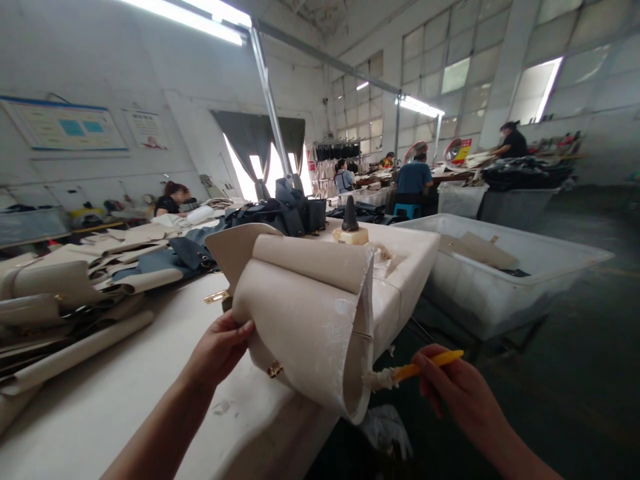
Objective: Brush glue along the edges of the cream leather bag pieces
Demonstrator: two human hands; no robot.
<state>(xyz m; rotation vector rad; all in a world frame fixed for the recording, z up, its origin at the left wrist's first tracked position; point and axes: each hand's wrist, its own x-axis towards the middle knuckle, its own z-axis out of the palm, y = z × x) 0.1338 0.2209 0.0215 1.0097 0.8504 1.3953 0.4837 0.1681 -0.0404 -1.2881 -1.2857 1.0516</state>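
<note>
My left hand [220, 347] grips the left edge of a cream leather bag piece [305, 313] that is curled over itself above the table edge, with a small gold clasp near its bottom. My right hand [450, 387] is closed on a yellow-handled brush [415, 370]. The brush's glue-caked white tip touches the lower right edge of the leather piece. A glue bottle [350, 227] with a dark cone nozzle stands on the white table [125, 393] behind the piece.
Stacks of cream and dark leather pieces [65, 293] cover the table's left side. Dark bags [295, 213] sit farther back. A white plastic bin [500, 287] stands to the right. Several other people work at distant tables.
</note>
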